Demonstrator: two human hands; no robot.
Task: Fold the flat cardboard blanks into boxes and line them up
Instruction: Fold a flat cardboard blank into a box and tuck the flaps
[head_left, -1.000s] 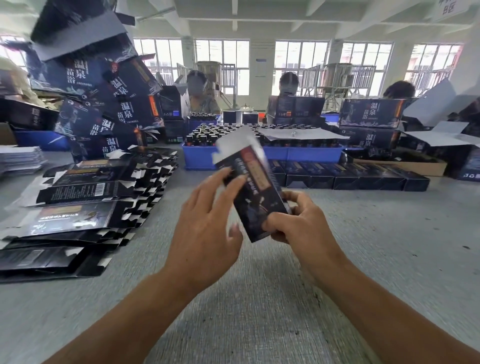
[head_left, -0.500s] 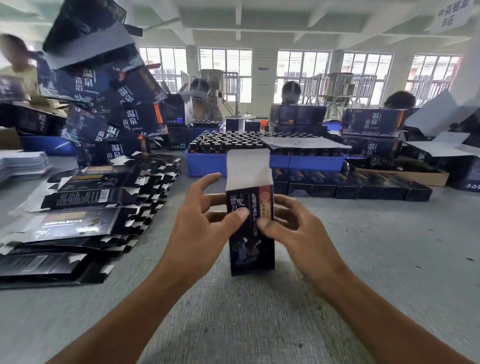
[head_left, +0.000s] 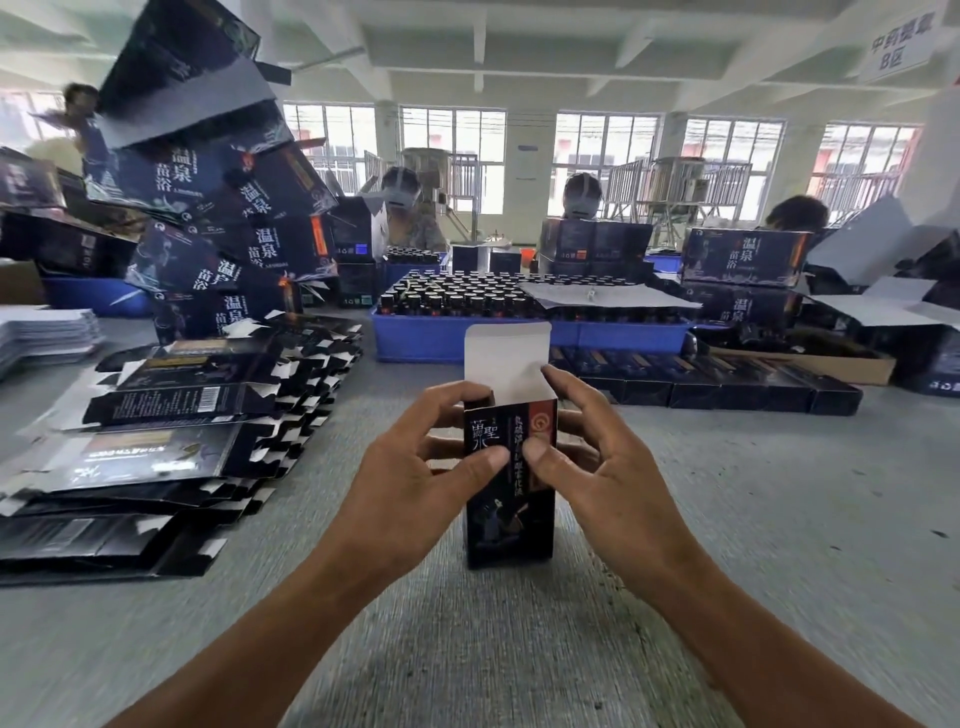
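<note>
A small dark box (head_left: 511, 514) with white and red print stands upright on the grey table (head_left: 779, 519), its white top flap raised. My left hand (head_left: 415, 467) grips its left side, thumb on the front face and fingers curled over the top left corner. My right hand (head_left: 597, 457) holds the right side, thumb pressed on the front next to the left thumb. A heap of flat dark blanks (head_left: 171, 426) lies to the left. A row of folded dark boxes (head_left: 717, 382) lies lined up behind, to the right.
Blue trays (head_left: 415, 338) full of dark bottles stand behind the box. Large dark printed cartons (head_left: 218, 208) tower at the back left, more at the back right (head_left: 743, 260). A stack of white sheets (head_left: 47, 332) sits at far left. Several people work across the table.
The box went from tilted in the air in my right hand to standing upright on the table, flap up. My left hand came in and took hold of its left side.
</note>
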